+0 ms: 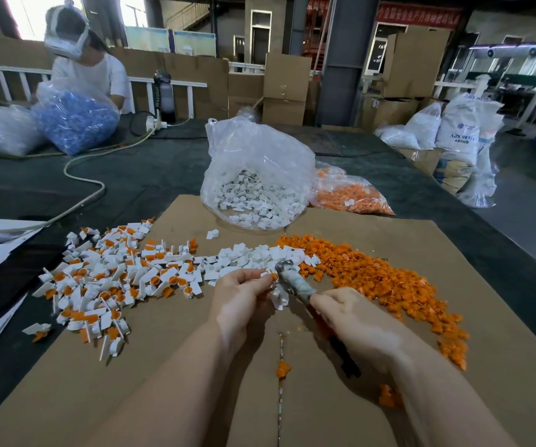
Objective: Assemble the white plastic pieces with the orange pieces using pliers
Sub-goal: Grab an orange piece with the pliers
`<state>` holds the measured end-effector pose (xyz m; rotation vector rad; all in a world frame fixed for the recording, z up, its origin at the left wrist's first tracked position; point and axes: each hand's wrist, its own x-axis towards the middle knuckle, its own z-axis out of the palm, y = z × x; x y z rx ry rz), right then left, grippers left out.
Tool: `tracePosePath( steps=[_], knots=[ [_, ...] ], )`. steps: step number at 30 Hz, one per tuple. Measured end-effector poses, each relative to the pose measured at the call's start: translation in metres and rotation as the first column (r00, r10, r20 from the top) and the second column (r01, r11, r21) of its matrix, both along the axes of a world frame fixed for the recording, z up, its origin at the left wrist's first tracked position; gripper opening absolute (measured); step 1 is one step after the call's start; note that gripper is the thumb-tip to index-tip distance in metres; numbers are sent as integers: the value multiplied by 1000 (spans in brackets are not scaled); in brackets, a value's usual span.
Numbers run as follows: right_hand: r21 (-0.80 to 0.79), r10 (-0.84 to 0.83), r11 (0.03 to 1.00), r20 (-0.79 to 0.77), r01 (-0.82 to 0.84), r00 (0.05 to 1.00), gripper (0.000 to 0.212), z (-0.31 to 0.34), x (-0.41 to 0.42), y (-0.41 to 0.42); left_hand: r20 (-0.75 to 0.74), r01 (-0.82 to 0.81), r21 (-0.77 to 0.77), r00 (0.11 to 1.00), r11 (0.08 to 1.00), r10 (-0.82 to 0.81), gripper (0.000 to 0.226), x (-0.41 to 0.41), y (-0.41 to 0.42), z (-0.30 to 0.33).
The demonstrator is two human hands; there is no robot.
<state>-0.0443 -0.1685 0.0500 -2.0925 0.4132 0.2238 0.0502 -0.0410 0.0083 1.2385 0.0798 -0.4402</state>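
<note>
Above the cardboard sheet [170,366], the right hand [353,321] grips the pliers [295,282] beside the left hand [244,295] pinching 1 white piece [280,296], with loose orange pieces [373,279] and a bag of white pieces [253,188] beyond.

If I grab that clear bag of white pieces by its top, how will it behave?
The bag would probably sag and shift: its film is thin and crumpled. The white pieces lie loose inside, so they would likely slide to the bottom. Its mouth looks open, so tilting it may spill some onto the cardboard.
</note>
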Motion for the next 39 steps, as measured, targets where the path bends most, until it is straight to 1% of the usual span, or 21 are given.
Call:
tracePosePath(
  steps=[2,3,7,14,16,17,18,20,21,22,24,30,33,34,35,37,39],
  knots=[
    [103,-9,995,-28,12,1000,31,-1,-1,3,12,-32,13,999,999,32,14,1,1,0],
    [120,-5,993,-34,9,999,30,-1,-1,3,17,-43,24,999,999,42,16,1,1,0],
    [151,22,988,-44,-16,999,27,-1,0,5,20,-66,77,998,995,64,19,2,2,0],
    [216,30,976,-46,-19,998,26,-1,1,9,16,-103,105,995,989,102,18,2,0,4],
    [183,33,983,-45,-24,998,30,-2,0,11,14,-103,110,995,989,102,17,2,0,4],
    [137,39,990,-31,-35,999,33,-3,1,12,8,-101,109,995,989,101,17,1,0,4],
    [56,51,997,-5,-50,999,35,-5,1,12,-1,-101,104,995,989,102,17,1,-1,3],
    [-164,76,984,52,-67,996,37,-8,3,13,-16,-113,90,993,990,114,16,1,-2,3],
    [-236,79,970,81,-58,994,37,-10,4,13,-22,-118,84,992,989,121,15,0,-3,3],
    [-272,76,961,103,-45,992,38,-11,4,14,-25,-123,80,992,989,125,14,0,-3,3],
    [-293,64,956,128,-24,990,38,-14,4,15,-26,-129,74,991,989,131,12,0,-3,2],
    [-329,0,943,162,54,987,37,-25,1,17,-20,-142,75,989,987,144,18,-2,-4,-9],
    [-324,-87,932,239,164,967,37,-34,-1,15,-21,-150,57,988,987,151,17,0,-5,-13],
    [-378,-115,900,272,216,955,36,-37,-1,14,7,-150,85,989,985,150,17,0,-4,-16],
    [-458,-137,846,306,272,942,35,-41,0,12,62,-147,135,988,980,140,18,0,-4,-18],
    [-649,-152,672,349,356,925,39,-48,1,6,230,-131,277,971,952,66,18,-2,-2,-22],
    [-803,-139,486,319,346,937,41,-56,2,0,359,-110,393,932,913,-42,18,-8,0,-24]
  ],
)
